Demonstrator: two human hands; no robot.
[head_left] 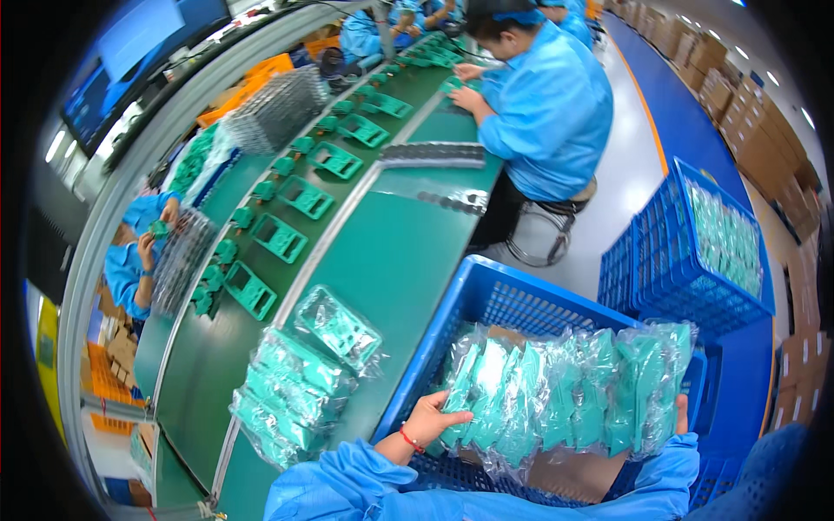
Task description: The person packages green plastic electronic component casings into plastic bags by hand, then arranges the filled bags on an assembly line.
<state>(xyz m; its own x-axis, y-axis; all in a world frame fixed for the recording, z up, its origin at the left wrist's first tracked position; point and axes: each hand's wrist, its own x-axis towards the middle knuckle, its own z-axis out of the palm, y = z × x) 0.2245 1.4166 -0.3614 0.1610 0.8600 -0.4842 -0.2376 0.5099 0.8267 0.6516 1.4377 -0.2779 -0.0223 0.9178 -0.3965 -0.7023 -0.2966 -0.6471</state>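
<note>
A long row of green plastic housings in clear bags (556, 395) is squeezed between my two hands above a blue crate (512, 286). My left hand (430, 420) presses the row's left end, its thumb along the front. At the right end is my right hand (682, 415), mostly hidden behind the bags, with only part of it showing. Brown cardboard (573, 473) shows inside the crate below the row. On the green bench left of the crate lies another group of bagged green housings (291, 395), one bagged housing (339, 328) resting apart at its upper right.
Unbagged green housings (304, 198) line the conveyor belt (187, 382). A co-worker in blue (556, 104) sits at the bench ahead; another's hands (156, 234) work across the belt. Stacked blue crates (695, 252) with bagged parts stand right. A metal frame post (91, 234) rises at left.
</note>
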